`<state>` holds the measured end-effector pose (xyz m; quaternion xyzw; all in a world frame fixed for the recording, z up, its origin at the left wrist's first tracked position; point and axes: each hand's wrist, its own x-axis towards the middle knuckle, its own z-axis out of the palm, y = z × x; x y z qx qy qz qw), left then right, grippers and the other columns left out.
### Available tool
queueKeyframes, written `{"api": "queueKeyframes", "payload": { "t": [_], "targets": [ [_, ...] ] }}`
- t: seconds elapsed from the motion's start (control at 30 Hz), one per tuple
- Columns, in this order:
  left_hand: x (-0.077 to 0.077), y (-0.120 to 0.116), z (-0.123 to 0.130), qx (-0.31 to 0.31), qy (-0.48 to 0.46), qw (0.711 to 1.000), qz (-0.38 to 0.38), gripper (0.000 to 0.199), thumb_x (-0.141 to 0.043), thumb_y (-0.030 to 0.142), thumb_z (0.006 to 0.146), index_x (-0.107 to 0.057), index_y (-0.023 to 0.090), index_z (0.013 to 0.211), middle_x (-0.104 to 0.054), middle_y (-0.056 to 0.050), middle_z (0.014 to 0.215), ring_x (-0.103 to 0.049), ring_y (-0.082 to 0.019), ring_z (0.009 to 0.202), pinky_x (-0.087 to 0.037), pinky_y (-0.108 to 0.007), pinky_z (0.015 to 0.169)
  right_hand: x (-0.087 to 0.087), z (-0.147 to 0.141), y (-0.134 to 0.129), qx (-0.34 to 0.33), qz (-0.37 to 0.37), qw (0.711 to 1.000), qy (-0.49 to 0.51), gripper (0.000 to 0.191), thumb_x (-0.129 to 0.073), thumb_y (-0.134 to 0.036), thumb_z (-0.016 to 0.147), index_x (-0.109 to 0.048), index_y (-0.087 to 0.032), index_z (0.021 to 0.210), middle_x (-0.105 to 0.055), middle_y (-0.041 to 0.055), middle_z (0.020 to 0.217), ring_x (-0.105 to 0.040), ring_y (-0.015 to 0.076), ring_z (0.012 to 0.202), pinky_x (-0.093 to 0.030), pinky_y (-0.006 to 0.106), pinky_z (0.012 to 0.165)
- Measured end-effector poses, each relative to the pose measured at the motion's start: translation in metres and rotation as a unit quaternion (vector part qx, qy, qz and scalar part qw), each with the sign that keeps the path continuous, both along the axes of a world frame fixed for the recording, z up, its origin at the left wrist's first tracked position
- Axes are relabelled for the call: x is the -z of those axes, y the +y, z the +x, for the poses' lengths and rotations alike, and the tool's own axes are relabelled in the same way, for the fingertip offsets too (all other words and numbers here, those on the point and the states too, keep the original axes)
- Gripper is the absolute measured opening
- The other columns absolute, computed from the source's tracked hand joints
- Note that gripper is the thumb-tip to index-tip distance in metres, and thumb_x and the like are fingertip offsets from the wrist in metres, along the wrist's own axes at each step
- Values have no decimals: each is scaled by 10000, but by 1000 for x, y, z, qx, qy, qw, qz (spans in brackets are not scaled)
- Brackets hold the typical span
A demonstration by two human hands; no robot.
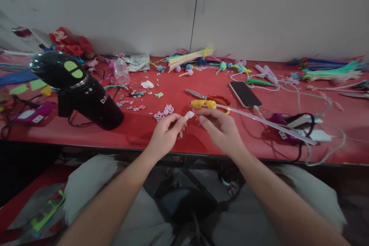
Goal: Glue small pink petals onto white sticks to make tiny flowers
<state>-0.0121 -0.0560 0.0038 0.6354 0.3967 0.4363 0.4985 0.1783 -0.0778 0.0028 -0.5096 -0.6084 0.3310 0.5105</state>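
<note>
My left hand [167, 134] pinches a small pale pink and cream fuzzy piece [189, 115] between thumb and fingertips, above the table's front part. My right hand [220, 128] is just right of that piece, its thumb and forefinger a little apart, with nothing visible between them. Beyond the right fingertips lies a yellow glue gun [201, 103], a long clear glue stick [259, 120] running out of its back to the right. Scissors [198, 94] with red handles lie behind it. A pile of short lilac fuzzy bits [164, 112] is close to my left hand.
A black tumbler [98, 103] stands at left, near a clear plastic bottle [121, 72]. A phone [245, 94] with a white cable lies at right, before a purple power strip [284, 128]. Bundled pipe cleaners [188, 59] lie along the wall on the red table [173, 88].
</note>
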Motion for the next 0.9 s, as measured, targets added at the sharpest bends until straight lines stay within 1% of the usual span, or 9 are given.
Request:
{"api": "queueKeyframes", "payload": {
  "t": [0.2, 0.33, 0.43, 0.5, 0.57, 0.63, 0.73, 0.83, 0.9],
  "targets": [
    [1, 0, 1, 18, -12, 1000, -18, 466, -607, 596, 960, -585, 184, 744, -558, 8, 627, -530, -104, 506, -445, -252, 525, 2, -1, -2, -16, 24, 999, 14, 183, -655, -371, 945, -714, -220, 1032, -770, 64, 987, -737, 211, 867, -607, 380, 807],
    [2, -1, 2, 33, -12, 999, -33, 517, -565, 667, 957, -556, 193, 751, -490, 32, 558, -445, -93, 451, -366, -245, 464, 0, -2, -2, -23, 48, 998, 14, 202, -661, -383, 954, -703, -233, 1083, -758, 63, 1033, -731, 210, 927, -606, 368, 834],
    [3, 0, 2, 38, -31, 997, -55, 526, -578, 701, 930, -567, 193, 790, -409, 57, 538, -347, -83, 436, -275, -236, 426, -3, 0, -2, -13, 50, 998, -22, 196, -632, -394, 961, -702, -228, 1038, -761, 60, 984, -719, 199, 863, -590, 341, 768],
    [4, 3, 2, 31, -52, 996, -68, 520, -608, 705, 905, -540, 202, 794, -341, 76, 552, -279, -74, 446, -225, -228, 424, -6, 6, -2, -2, 34, 996, -88, 160, -619, -361, 943, -693, -221, 925, -744, 43, 846, -679, 179, 725, -543, 308, 656],
    [6, 7, 0, 15, -67, 995, -76, 512, -646, 689, 885, -482, 216, 780, -295, 87, 575, -228, -68, 460, -194, -222, 432, -7, 15, -3, 14, -6, 980, -197, 150, -629, -302, 890, -644, -227, 761, -677, 11, 676, -587, 153, 571, -442, 285, 535],
    [9, 10, -2, -8, -69, 994, -79, 497, -659, 674, 887, -462, 225, 800, -286, 89, 593, -206, -69, 470, -180, -223, 438, -6, 27, -2, 49, -53, 945, -319, 233, -643, -270, 839, -566, -238, 621, -587, -9, 555, -463, 134, 463, -317, 284, 457],
    [12, 12, -5, -26, -47, 996, -72, 432, -666, 639, 909, -527, 231, 916, -329, 79, 624, -234, -80, 490, -193, -234, 453, -3, 45, 0, 103, -95, 890, -434, 409, -678, -371, 847, -494, -243, 504, -512, -4, 476, -328, 118, 386, -206, 293, 432],
    [10, 11, -8, -21, -21, 999, -45, 407, -644, 613, 940, -532, 226, 884, -357, 63, 643, -271, -88, 515, -230, -245, 475, 2, 57, 7, 135, -79, 879, -451, 483, -726, -585, 822, -555, -242, 528, -570, 23, 511, -364, 119, 383, -210, 288, 444],
    [6, 10, -8, -17, -4, 1000, -22, 418, -606, 609, 963, -526, 220, 830, -358, 57, 637, -287, -94, 517, -259, -253, 484, 8, 58, 15, 158, -49, 884, -437, 480, -727, -686, 791, -646, -235, 647, -627, 39, 581, -449, 142, 431, -237, 282, 459]
  ]
}}
